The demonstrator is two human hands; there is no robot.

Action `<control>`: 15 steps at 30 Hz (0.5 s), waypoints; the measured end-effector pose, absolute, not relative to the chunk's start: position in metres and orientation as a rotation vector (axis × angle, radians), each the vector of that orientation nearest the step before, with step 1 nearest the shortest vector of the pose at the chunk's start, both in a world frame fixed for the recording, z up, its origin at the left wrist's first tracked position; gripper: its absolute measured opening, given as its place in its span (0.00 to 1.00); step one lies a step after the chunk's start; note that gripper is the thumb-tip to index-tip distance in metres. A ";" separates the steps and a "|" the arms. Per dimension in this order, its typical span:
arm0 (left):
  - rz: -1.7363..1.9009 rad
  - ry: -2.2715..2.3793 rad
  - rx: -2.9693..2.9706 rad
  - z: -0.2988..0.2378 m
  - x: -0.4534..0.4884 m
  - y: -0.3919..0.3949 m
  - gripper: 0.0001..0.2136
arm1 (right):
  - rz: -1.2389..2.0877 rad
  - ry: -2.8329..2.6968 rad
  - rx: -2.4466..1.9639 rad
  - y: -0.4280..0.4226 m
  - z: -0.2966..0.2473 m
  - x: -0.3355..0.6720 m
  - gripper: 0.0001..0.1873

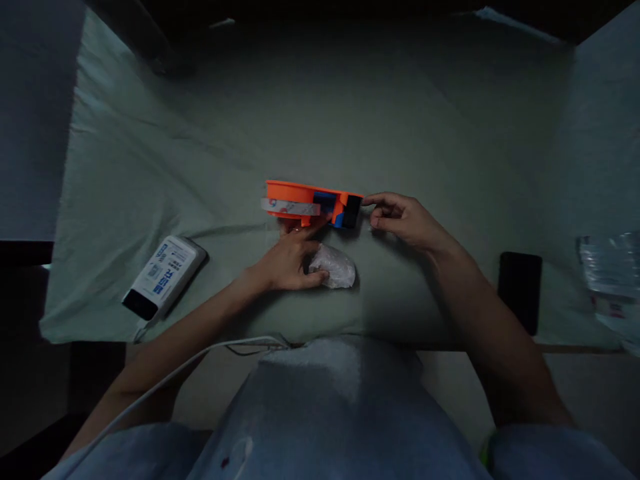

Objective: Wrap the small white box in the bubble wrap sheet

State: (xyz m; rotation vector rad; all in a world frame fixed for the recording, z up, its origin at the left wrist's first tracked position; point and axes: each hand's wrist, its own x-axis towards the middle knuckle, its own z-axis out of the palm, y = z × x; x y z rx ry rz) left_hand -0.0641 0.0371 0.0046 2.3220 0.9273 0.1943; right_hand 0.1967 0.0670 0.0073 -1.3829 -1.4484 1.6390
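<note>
An orange tape dispenser (293, 192) with blue parts, a black end and a roll of printed pale tape is at the middle of the cloth-covered table. My left hand (290, 262) grips its near side, with the index finger stretched along the lower edge and other fingers partly hidden. The left thumb rests on a small package in clear bubble wrap (341, 268); its contents do not show. At the dispenser's black end is my right hand (407, 220), its index fingertip against that end. The other right fingers are curled towards the thumb, with a tiny pale bit at its tip.
A white power bank (163, 275) with a cable lies at left. At right are a dark phone (520, 290) and a clear plastic bottle (613, 273). A white cable (200, 355) crosses my left forearm. The green cloth (400, 120) has creases.
</note>
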 end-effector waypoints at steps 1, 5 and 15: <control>0.207 0.931 2.304 0.005 -0.065 0.036 0.13 | 1.633 -1.452 -1.366 0.067 0.011 0.196 0.20; 0.345 0.939 2.293 0.002 -0.066 0.031 0.14 | 1.587 -1.505 -1.339 0.070 0.020 0.192 0.18; 0.736 1.118 2.288 -0.023 -0.053 0.027 0.24 | 1.481 -1.618 -1.261 0.080 0.030 0.174 0.13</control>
